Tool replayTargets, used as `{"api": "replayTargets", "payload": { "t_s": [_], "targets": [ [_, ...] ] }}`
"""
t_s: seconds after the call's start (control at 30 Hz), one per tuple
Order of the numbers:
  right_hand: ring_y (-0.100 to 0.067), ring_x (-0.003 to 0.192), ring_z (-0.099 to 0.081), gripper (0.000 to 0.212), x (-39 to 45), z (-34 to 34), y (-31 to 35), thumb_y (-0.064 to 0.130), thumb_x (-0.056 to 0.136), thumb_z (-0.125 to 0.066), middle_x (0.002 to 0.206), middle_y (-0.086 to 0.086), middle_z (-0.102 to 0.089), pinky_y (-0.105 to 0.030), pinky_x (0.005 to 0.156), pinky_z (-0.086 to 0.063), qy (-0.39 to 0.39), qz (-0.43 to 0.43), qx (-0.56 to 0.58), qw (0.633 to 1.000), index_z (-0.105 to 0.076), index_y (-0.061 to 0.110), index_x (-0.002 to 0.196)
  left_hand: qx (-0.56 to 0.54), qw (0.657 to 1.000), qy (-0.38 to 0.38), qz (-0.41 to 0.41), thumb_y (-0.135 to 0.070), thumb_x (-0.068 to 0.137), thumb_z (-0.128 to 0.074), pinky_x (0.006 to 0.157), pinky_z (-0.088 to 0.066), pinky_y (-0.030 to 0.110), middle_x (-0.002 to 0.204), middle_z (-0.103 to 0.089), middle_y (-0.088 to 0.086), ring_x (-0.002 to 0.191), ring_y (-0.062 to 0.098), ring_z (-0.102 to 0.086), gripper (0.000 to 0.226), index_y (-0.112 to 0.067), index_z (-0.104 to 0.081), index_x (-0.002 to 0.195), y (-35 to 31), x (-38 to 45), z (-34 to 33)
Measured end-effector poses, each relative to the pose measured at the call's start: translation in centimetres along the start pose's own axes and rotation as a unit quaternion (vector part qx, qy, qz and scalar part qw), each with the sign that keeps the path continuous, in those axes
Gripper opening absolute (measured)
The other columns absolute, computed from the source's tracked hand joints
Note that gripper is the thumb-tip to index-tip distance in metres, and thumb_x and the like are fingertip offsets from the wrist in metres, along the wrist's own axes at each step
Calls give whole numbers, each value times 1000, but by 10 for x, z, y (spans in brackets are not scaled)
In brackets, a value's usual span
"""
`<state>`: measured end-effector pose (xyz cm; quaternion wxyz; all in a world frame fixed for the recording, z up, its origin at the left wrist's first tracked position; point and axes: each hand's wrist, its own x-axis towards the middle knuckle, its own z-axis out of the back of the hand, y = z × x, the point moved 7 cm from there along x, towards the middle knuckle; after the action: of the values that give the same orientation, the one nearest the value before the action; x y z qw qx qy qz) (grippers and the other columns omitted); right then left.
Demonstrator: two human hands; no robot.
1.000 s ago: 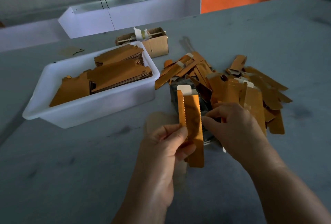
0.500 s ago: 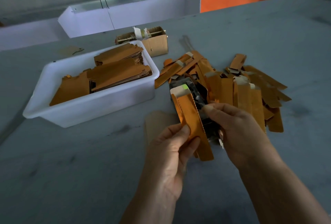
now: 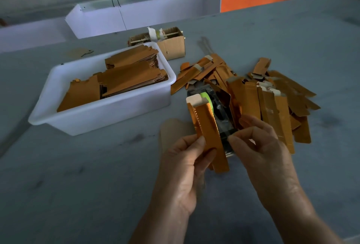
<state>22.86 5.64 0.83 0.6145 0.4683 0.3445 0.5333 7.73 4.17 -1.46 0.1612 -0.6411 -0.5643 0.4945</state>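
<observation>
A long gold-orange flat carton strip (image 3: 206, 125) with a white tab at its top leans to the upper left, and my left hand (image 3: 185, 165) pinches its lower half between thumb and fingers. Just behind it stands a black tape dispenser (image 3: 220, 111) with a green roll (image 3: 207, 99). My right hand (image 3: 268, 156) has its fingers curled, and thumb and forefinger pinch at the dispenser's near end, on what looks like clear tape. A loose pile of the same gold strips (image 3: 272, 95) lies behind and to the right.
A white plastic tub (image 3: 97, 119) at the left holds stacked flat gold cartons (image 3: 132, 76). Behind it stands a small open cardboard box (image 3: 171, 47), then a white trough (image 3: 136, 15). A brown card piece (image 3: 175, 128) lies on the grey table by my left hand.
The strip has tipped from upright to leaning left. My right hand has left the strip and dropped to the dispenser's near end. The green roll has come into sight.
</observation>
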Motion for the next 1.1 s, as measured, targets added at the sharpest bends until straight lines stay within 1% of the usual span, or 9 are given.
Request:
{"api": "replayTargets", "payload": {
  "t_s": [0.17, 0.33, 0.5, 0.57, 0.7, 0.83, 0.9, 1.0, 1.1],
  "targets": [
    [-6, 117, -48, 17, -4, -3, 1, 19, 82, -67, 131, 17, -44, -10, 76, -40, -9, 22, -31, 999, -62, 26, 68, 32, 999, 9, -14, -4, 85, -63, 56, -56, 18, 75, -71, 10, 67, 13, -68, 15, -8, -72, 74, -6, -3, 3],
    [-6, 119, -48, 18, -4, -4, -1, 18, 81, -68, 135, 14, -45, -10, 78, -40, -14, 31, -31, 999, -61, 28, 68, 150, 982, 19, -114, -8, 84, -65, 42, -38, 14, 63, -62, 1, 50, 7, -50, 18, -17, -69, 69, -24, -12, -5],
    [-12, 114, -52, 18, -6, -5, 2, 24, 79, -66, 129, 15, -48, -34, 86, -51, -26, 44, -22, 998, -56, 34, 68, 227, 963, 74, -129, -10, 89, -61, 41, -36, 11, 55, -60, -10, 43, -2, -49, 9, -11, -65, 81, -25, -18, -23],
    [-13, 114, -53, 18, -7, -6, 2, 23, 80, -66, 130, 12, -50, -37, 87, -52, -27, 44, -24, 998, -56, 35, 70, 251, 957, 81, -118, -11, 90, -60, 42, -38, 9, 55, -60, -12, 43, -4, -51, 7, -10, -64, 84, -23, -18, -25],
    [-12, 110, -54, 17, -7, -6, 2, 18, 82, -66, 125, 11, -53, -21, 81, -48, -29, 63, -42, 997, -57, 30, 73, 283, 949, 68, -119, -15, 91, -62, 44, -38, 8, 54, -60, -15, 44, -5, -52, 9, -15, -66, 83, -23, -16, -25],
    [-6, 98, -52, 7, -2, -5, 10, 15, 82, -69, 115, 13, -50, -5, 70, -36, -26, 101, -143, 984, -64, 10, 78, 294, 948, 54, -114, -16, 90, -63, 41, -36, 10, 56, -61, -13, 44, -4, -51, 10, -17, -67, 81, -25, -14, -24],
    [-5, 94, -54, 6, -1, -2, 8, 13, 83, -68, 113, 12, -52, -3, 65, -37, -27, 95, -156, 983, -65, 8, 81, 289, 950, 47, -110, -15, 90, -63, 40, -36, 10, 59, -63, -11, 44, -3, -51, 9, -16, -68, 82, -26, -14, -23],
    [1, 82, -54, 4, -1, 14, 11, 16, 87, -60, 107, 7, -58, -7, 57, -42, -53, 82, -100, 990, -61, 18, 84, 292, 950, 49, -101, -18, 89, -64, 40, -36, 10, 69, -66, -5, 45, -3, -51, 7, -14, -70, 88, -27, -14, -24],
    [-9, 74, -57, 6, 0, 30, 18, 26, 83, -59, 84, 5, -61, -18, 60, -41, -28, 58, -1, 998, -59, 28, 78, 289, 951, 58, -91, -18, 90, -63, 39, -36, 10, 66, -65, -6, 44, -3, -51, 8, -13, -70, 89, -26, -16, -23]
  ]
}}
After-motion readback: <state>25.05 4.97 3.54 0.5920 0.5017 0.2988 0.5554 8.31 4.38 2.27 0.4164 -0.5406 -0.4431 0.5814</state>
